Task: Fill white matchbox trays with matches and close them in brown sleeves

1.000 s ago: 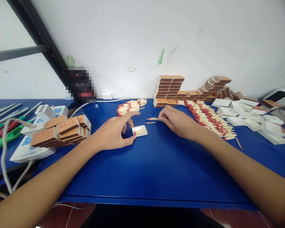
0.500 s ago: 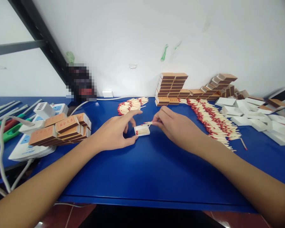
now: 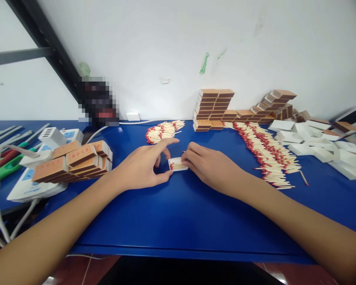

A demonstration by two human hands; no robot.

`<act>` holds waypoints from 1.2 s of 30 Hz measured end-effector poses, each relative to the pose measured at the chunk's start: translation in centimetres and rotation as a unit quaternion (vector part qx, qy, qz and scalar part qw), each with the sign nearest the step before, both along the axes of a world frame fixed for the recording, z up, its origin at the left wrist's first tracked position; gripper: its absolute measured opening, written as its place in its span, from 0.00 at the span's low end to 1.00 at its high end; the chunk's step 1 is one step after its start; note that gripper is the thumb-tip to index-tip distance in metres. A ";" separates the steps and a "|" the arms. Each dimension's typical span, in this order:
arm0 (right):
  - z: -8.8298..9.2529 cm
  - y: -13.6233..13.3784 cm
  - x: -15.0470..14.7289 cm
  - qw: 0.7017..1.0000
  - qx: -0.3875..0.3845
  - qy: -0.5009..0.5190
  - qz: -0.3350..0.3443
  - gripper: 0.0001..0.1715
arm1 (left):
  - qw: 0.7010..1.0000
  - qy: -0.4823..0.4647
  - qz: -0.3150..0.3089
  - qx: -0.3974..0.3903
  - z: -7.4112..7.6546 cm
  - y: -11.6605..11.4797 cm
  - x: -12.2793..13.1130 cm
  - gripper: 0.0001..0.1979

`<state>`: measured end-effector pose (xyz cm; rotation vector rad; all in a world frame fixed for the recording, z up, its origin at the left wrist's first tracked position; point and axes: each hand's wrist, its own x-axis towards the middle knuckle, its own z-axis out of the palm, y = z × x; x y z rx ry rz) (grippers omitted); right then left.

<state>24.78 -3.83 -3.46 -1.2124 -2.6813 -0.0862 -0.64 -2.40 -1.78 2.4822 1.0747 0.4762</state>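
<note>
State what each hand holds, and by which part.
Left hand pinches the small white tray by its left end; the right hand covers its right end, grip unclear.

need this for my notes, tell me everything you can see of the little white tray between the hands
The little white tray is a shallow open box, seemingly thin card, lying flat on the blue table. A few red-tipped matches lie inside, heads toward its left end. The left hand curls close around that end, contact unclear; the right hand rests its fingertips on the right end.
</note>
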 end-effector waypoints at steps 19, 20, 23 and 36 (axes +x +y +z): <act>-0.2 2.0 0.9 0.956 -0.058 0.226 -0.178 0.20 | 1.000 0.008 -0.003 0.015 0.1 -0.1 0.1 0.38; -0.2 2.1 0.5 0.952 -0.070 0.221 -0.202 0.22 | 1.000 0.008 -0.004 0.016 0.1 -0.1 0.1 0.39; 0.0 2.2 -0.5 0.943 -0.104 0.206 -0.239 0.21 | 1.000 0.008 -0.003 0.014 0.0 0.0 0.0 0.40; -0.4 2.5 1.2 0.960 -0.103 0.185 -0.184 0.11 | 1.000 0.007 0.001 0.017 0.1 0.2 -0.1 0.39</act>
